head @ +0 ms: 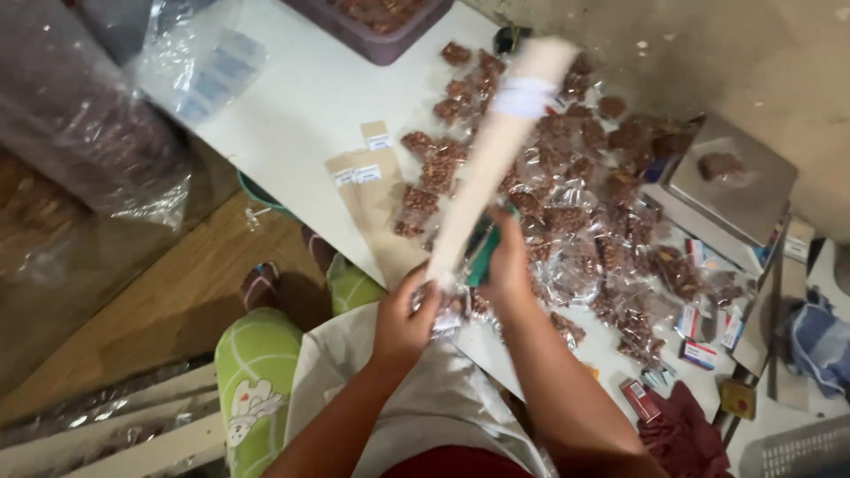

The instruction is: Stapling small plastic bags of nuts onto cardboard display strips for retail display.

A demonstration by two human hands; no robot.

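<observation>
My left hand (403, 317) grips the near end of a long tan stick-like roll (496, 150) with a white band, which points up and away over the white table (301, 115). Beside it, my right hand (506, 261) is closed on a small green object (481, 252), touching the stick's lower part. Under the hands lie several clear packets of brown nut pieces (575, 204), spread across the table. A clear packet sits just below my left hand.
A dark tub of brown pieces (381, 26) stands at the far edge. Tan paper strips with labels (365, 173) lie left of the packets. A metal scale (735, 181) bears one packet at right. Small boxes (699, 341) and a red cloth (682, 438) lie near right.
</observation>
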